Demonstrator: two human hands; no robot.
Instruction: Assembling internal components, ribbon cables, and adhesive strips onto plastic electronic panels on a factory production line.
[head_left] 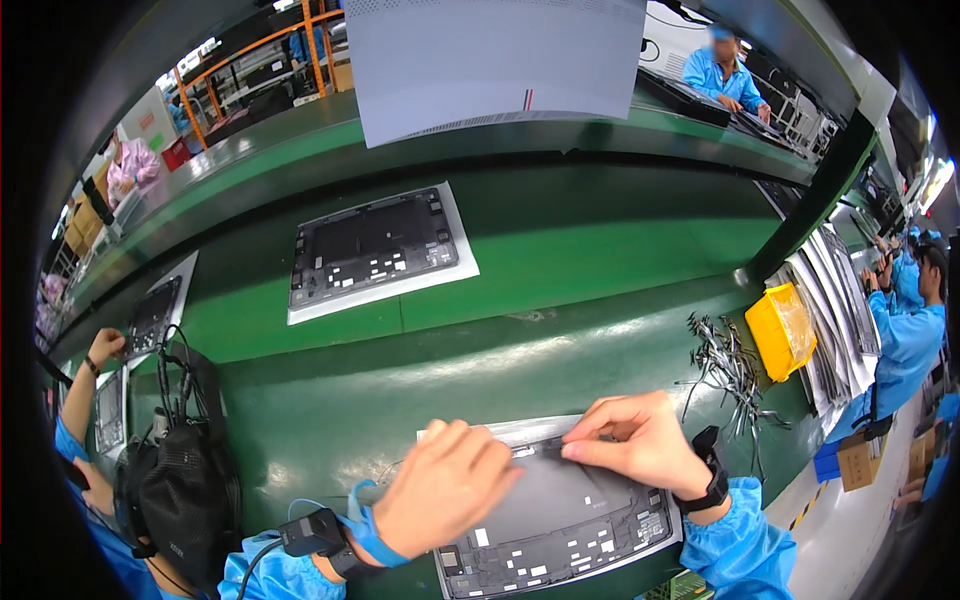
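A thin black laptop casing (560, 520) with many small white labels and parts lies on a white sheet at the near edge of the bench. Above its left side is my left hand (445, 490), fingers curled and back upward; its fingertips are hidden. A blue strap circles that wrist. At the casing's far edge my right hand (640, 440) pinches with thumb and forefinger. Whatever sits between those fingertips is too small to make out. A dark strip with a small white piece runs along this edge between my hands.
Another black casing (375, 245) rests on a white sheet farther back. At right are a heap of short black cables (727, 370), a yellow bin (780, 332) and stacked sheets (835, 310). A black mesh bag (185, 500) hangs at left, beside a co-worker's arm (80, 400).
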